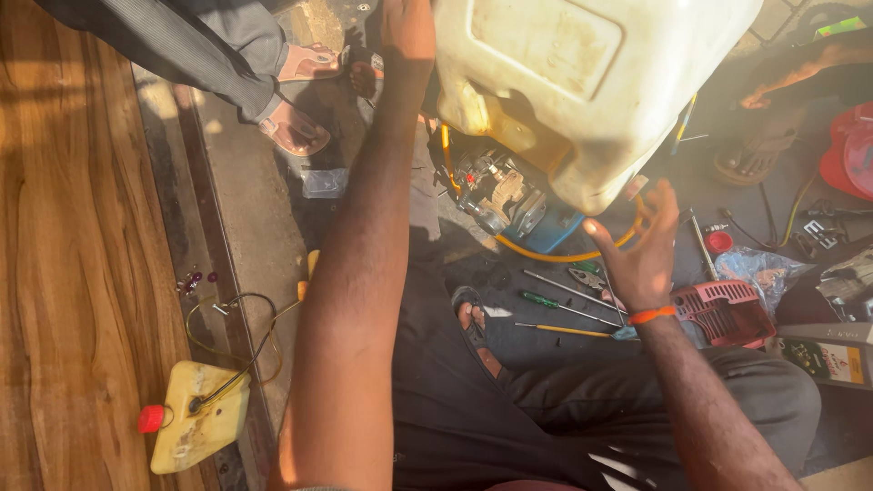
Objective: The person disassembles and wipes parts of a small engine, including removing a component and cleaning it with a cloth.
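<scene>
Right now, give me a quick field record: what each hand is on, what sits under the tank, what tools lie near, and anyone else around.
left hand: up at the white tank's far left side; grip hidden
right hand: open, fingers spread, under the tank's lower corner
under tank: small engine with yellow hose
tools: screwdrivers on the floor, red cover beside them
left floor: small yellow fuel tank, red cap
others: sandalled feet at top left
</scene>
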